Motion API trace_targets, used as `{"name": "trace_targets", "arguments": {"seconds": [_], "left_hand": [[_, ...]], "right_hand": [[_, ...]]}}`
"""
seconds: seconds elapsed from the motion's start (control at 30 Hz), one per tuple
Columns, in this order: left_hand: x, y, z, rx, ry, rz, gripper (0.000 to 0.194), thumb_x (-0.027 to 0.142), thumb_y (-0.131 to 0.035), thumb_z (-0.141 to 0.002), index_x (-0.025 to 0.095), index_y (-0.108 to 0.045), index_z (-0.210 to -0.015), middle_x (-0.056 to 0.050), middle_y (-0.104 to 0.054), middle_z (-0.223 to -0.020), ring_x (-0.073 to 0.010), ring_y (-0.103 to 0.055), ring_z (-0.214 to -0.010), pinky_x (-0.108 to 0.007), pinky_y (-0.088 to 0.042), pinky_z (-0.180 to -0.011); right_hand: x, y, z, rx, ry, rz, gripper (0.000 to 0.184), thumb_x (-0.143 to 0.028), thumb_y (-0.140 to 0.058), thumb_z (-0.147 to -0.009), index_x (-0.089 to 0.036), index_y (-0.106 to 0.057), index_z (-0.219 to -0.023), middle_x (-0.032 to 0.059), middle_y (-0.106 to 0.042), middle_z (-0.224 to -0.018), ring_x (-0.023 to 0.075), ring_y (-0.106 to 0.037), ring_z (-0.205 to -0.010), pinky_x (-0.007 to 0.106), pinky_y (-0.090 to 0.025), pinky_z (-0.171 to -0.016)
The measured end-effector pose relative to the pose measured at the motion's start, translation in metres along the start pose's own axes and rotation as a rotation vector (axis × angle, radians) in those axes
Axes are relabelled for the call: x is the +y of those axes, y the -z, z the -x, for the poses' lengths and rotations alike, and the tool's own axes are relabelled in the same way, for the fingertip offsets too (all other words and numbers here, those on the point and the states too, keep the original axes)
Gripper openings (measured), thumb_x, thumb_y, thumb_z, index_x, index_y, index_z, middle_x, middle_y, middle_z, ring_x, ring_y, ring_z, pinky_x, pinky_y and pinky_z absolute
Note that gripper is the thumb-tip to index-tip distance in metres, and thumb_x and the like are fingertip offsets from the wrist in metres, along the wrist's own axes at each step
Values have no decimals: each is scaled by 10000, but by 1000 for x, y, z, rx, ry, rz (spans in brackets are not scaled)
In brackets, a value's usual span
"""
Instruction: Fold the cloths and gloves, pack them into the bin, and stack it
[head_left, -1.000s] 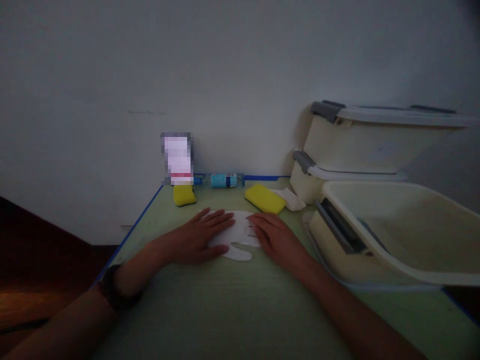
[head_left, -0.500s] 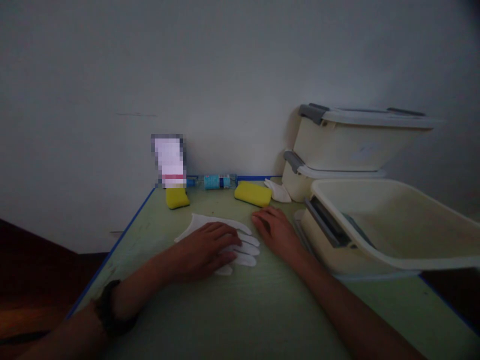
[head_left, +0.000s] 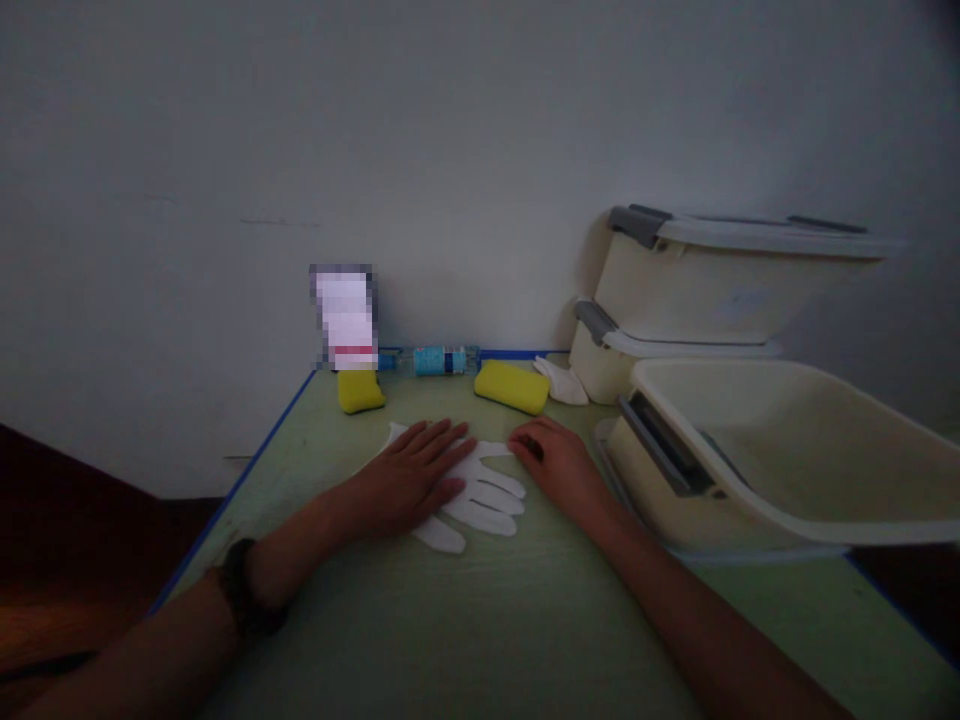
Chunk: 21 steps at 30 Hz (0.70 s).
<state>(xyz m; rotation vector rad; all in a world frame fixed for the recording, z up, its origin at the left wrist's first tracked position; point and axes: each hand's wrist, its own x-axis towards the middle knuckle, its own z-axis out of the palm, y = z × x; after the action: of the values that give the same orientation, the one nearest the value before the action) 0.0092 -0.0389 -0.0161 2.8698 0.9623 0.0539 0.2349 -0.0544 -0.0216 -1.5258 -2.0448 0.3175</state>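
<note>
A white glove (head_left: 486, 497) lies flat on the table, its fingers spread and pointing right. My left hand (head_left: 416, 472) rests palm down over its middle and cuff, fingers stretched out. With thumb and fingertips closed, my right hand (head_left: 553, 458) pinches the end of the glove's farthest finger. Just beyond it sits a yellow sponge (head_left: 512, 386) with a dark underside. A folded white cloth item (head_left: 562, 381), possibly another glove, lies beside that sponge.
An uncovered cream bin (head_left: 652, 500) with a grey handle stands at the right. Behind it are stacked lidded boxes (head_left: 675, 285). Along the wall lie a bottle with a blue label (head_left: 440, 361) and another yellow sponge (head_left: 360, 391), with a blurred-out phone-like screen (head_left: 345, 315) above it.
The glove's fingers, largely covered before, now show spread out. My left hand curled, then flattened again on the glove. My right hand came off the glove, then pinched one fingertip. The right-hand sponge turned slightly.
</note>
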Motion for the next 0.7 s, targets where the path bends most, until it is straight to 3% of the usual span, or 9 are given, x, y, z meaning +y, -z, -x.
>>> {"name": "trace_targets", "arguments": {"seconds": [0.23,0.37,0.47,0.7], "left_hand": [[3,0,2,37,44,13,462,441,-219,-901,323,-179,-1346,-19,-150,-1447,-228,-127,-1315,-435,-120,-1050],[3,-1,2,68,59,27,478,459,-242,-891,314,-194,-1344,-23,-166,-1443,-235,-129,-1315,-439,-119,-1049],[4,0,2,52,64,23,481,462,-235,-891,312,-188,-1346,-22,-162,-1444,-234,-123,-1316,-435,-122,-1050],[8,5,1,-3,90,-15,474,446,-222,-898,316,-166,-1351,-6,-135,-1450,-224,-101,-1320,-426,-125,-1055]], "right_hand": [[0,-2,3,72,69,-109,183,-232,-449,-836,-184,-611,-906,46,-576,-863,144,-557,-784,283,-448,-729],[-4,-3,5,-10,145,-127,220,-251,-449,-838,-211,-625,-964,48,-559,-894,147,-550,-809,290,-450,-752],[-5,-3,4,-43,92,-92,195,-256,-481,-820,-205,-643,-916,47,-564,-848,157,-550,-789,305,-449,-749],[2,-5,0,23,-42,-68,123,-229,-499,-802,-192,-615,-822,37,-579,-803,161,-549,-750,314,-445,-712]]}}
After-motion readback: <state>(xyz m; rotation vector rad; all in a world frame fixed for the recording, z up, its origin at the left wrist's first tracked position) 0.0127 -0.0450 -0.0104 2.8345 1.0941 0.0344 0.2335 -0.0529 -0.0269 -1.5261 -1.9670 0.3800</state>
